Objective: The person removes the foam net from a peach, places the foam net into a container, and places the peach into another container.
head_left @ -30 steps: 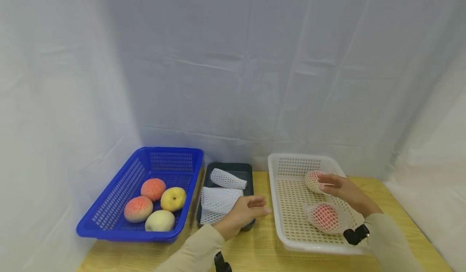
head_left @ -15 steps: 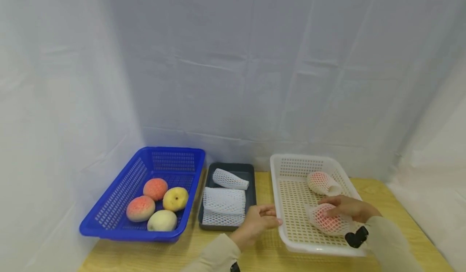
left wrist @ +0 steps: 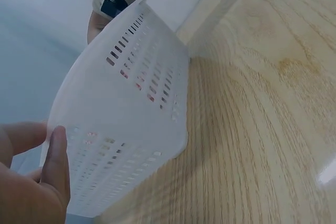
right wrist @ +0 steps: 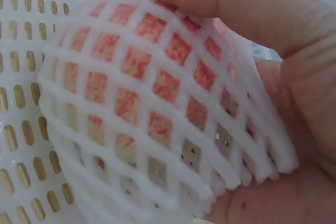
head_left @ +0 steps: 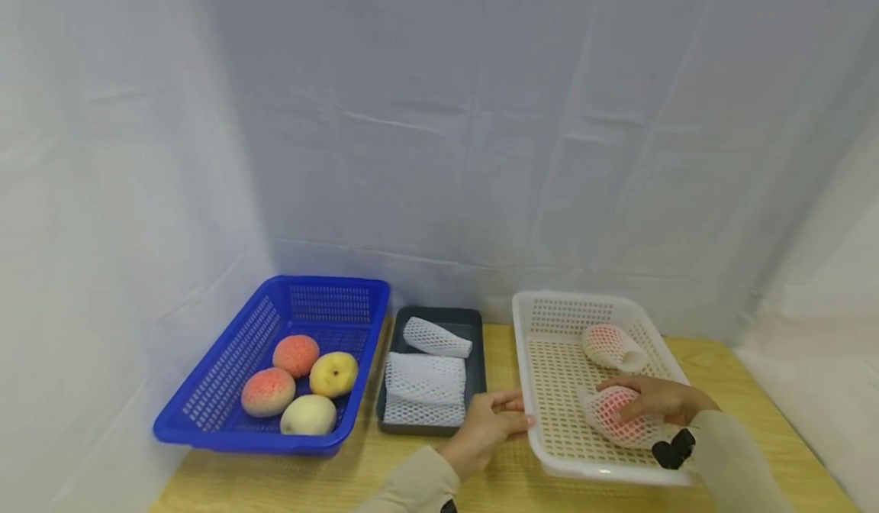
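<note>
One netted peach (head_left: 604,415) lay in the front part of the white basket (head_left: 604,468), twd the R edge of the bench (head_left: 501,486). R hand (head_left: 662,398) had its fingers clamped on it, cut end of the net facing the palm. L hand (head_left: 481,433) pinched the basket's L rim, one digit on the lip, another against the outer wall. Blue basket (head_left: 230,444) stood nr the bench's L edge w/ 4 fruits: pale one (head_left: 309,415) in front, red-yellow peach (head_left: 268,392) to its L, yellow fruit (head_left: 333,374) and redder peach (head_left: 295,355) behind. Betw. baskets, a dark tray (head_left: 475,375) held a flat net (head_left: 426,379) and, behind, a narrow net (head_left: 436,337). 2nd netted fruit (head_left: 604,343) lay farther back in the white basket. White curtain (head_left: 412,154) hung beyond the bench's back edge.
</note>
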`<control>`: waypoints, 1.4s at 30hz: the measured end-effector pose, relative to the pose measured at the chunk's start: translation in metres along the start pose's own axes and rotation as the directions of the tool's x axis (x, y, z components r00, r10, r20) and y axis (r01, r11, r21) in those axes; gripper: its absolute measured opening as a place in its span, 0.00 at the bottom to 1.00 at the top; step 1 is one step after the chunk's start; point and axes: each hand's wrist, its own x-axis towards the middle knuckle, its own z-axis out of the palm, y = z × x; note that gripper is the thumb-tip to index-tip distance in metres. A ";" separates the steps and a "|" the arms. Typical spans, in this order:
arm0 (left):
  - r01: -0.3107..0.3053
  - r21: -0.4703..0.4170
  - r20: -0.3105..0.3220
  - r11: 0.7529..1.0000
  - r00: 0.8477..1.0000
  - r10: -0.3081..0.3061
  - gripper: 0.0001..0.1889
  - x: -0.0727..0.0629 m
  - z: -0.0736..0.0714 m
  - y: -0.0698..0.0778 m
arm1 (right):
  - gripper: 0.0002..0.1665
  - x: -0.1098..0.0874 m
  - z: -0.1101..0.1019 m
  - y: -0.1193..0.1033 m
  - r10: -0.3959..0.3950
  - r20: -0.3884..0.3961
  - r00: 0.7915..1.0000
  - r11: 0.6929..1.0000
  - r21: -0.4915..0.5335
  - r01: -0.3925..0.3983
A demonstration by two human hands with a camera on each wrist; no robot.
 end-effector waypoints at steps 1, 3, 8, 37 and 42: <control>0.005 -0.003 0.000 1.000 1.000 -0.005 0.26 0.000 0.000 0.000 | 0.41 0.000 0.000 0.000 -0.003 0.001 1.000 1.000 0.001 0.003; 0.014 -0.011 0.001 1.000 1.000 -0.014 0.25 0.000 0.000 0.000 | 0.41 -0.001 -0.001 0.000 -0.009 0.001 1.000 1.000 -0.001 0.009; 0.035 -0.045 0.000 0.998 0.999 -0.035 0.25 0.000 0.000 -0.003 | 0.41 -0.002 0.000 0.002 -0.023 -0.013 1.000 1.000 0.002 0.023; 0.054 -0.049 -0.030 0.997 0.998 -0.055 0.21 -0.002 -0.001 0.000 | 0.39 -0.015 0.017 -0.057 -0.347 -0.127 0.929 0.938 -0.025 0.347; 0.059 -0.075 0.036 0.995 0.998 -0.056 0.20 -0.002 -0.006 0.003 | 0.38 -0.015 0.033 -0.074 -0.423 -0.154 0.893 0.906 -0.085 0.415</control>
